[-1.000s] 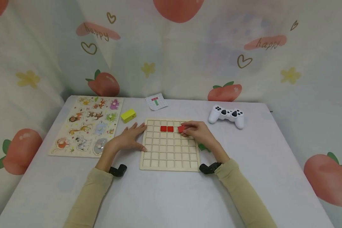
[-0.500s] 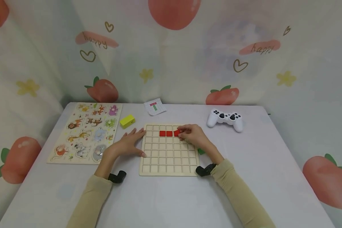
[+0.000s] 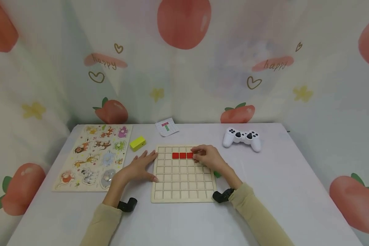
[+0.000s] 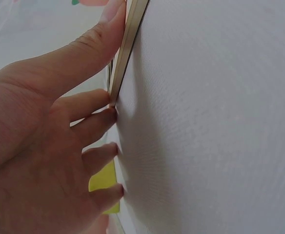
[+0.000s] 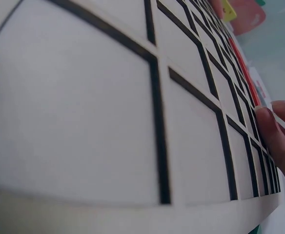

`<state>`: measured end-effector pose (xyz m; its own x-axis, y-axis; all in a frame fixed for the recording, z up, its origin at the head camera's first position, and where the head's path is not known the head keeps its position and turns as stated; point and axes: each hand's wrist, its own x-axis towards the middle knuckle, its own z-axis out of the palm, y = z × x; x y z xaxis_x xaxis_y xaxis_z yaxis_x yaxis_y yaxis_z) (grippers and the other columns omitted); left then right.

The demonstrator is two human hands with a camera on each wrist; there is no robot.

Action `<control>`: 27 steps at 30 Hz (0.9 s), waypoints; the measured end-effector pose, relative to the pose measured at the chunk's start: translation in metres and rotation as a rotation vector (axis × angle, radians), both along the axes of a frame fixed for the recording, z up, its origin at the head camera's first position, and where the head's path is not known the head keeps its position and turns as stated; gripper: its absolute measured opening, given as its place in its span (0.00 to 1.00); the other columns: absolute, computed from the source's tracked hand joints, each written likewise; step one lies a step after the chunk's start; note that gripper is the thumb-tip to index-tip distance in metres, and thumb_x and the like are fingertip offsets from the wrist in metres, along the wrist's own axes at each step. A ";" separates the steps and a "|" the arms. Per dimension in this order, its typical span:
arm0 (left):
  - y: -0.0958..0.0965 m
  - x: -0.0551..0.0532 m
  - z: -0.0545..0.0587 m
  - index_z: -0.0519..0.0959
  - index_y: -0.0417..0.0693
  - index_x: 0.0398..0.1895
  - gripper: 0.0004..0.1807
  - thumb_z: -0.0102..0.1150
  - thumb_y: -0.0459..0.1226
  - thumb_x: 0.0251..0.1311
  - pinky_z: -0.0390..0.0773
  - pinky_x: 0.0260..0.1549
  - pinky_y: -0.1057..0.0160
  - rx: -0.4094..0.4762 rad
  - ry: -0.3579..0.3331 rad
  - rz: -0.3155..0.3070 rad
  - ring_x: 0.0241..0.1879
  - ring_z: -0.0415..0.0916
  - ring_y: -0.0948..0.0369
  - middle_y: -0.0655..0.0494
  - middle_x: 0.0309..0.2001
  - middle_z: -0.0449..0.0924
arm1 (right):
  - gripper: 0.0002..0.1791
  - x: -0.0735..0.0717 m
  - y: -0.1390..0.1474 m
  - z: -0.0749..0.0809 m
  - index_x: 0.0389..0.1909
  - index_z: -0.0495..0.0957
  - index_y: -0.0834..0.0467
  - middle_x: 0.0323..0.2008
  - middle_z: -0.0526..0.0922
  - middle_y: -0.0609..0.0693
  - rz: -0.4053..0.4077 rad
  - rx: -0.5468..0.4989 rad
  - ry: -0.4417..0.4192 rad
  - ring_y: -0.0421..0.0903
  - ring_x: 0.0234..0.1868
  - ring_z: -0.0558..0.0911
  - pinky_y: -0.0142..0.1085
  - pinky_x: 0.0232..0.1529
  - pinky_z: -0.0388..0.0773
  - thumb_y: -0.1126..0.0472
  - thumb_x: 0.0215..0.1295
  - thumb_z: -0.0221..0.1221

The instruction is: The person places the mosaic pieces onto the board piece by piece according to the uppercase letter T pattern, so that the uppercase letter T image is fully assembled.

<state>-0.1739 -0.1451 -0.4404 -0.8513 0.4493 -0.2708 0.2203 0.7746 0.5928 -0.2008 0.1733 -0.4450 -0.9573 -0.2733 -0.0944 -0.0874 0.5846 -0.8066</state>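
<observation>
A square wooden grid board (image 3: pixel 175 186) lies on the table. Near its far side, red square tiles (image 3: pixel 179 155) sit in a row of cells. My right hand (image 3: pixel 209 158) has thumb and fingertips together at the right edge of the third red tile (image 3: pixel 189 155), which lies flat in line with the others. In the right wrist view, the thumb tip meets the end of the red strip (image 5: pixel 245 68). My left hand (image 3: pixel 136 169) is spread along the board's left side, thumb and fingertips touching its edge (image 4: pixel 128 44).
Something green (image 3: pixel 217 174) shows beside the board, partly hidden by the right forearm. Behind are a yellow block (image 3: pixel 137 143) and a pattern card (image 3: pixel 167 127) with a red and green T. An animal puzzle (image 3: pixel 61 189) lies left; a white game controller (image 3: pixel 242 137) sits right.
My right hand has carried the third red tile leftward to the other two and lowered it flat into line. The left hand stays at the board's edge. The head view has tilted up.
</observation>
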 end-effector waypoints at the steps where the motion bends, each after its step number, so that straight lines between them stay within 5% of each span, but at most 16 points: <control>1: 0.000 0.002 -0.001 0.57 0.42 0.81 0.57 0.79 0.48 0.51 0.37 0.78 0.32 0.005 -0.001 0.005 0.82 0.37 0.38 0.44 0.83 0.49 | 0.16 0.001 0.000 -0.001 0.57 0.84 0.60 0.53 0.88 0.56 0.001 -0.009 -0.001 0.44 0.43 0.88 0.40 0.52 0.84 0.63 0.69 0.65; 13: -0.003 0.009 -0.003 0.58 0.42 0.80 0.57 0.80 0.45 0.49 0.37 0.79 0.33 0.056 0.005 0.044 0.82 0.37 0.39 0.44 0.82 0.51 | 0.11 0.017 0.005 0.000 0.50 0.86 0.60 0.43 0.90 0.53 0.002 -0.030 0.085 0.44 0.39 0.87 0.33 0.42 0.82 0.67 0.69 0.63; 27: 0.000 0.008 -0.005 0.60 0.44 0.80 0.57 0.81 0.47 0.48 0.38 0.79 0.34 0.041 0.021 0.041 0.82 0.39 0.40 0.46 0.82 0.52 | 0.09 0.051 0.045 0.008 0.47 0.86 0.56 0.40 0.89 0.47 -0.027 0.112 0.203 0.40 0.35 0.81 0.29 0.34 0.79 0.64 0.67 0.65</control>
<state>-0.1660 -0.1455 -0.4449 -0.8746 0.4241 -0.2351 0.2012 0.7585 0.6199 -0.1500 0.2188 -0.4366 -0.9666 -0.2457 0.0728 -0.2244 0.6740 -0.7039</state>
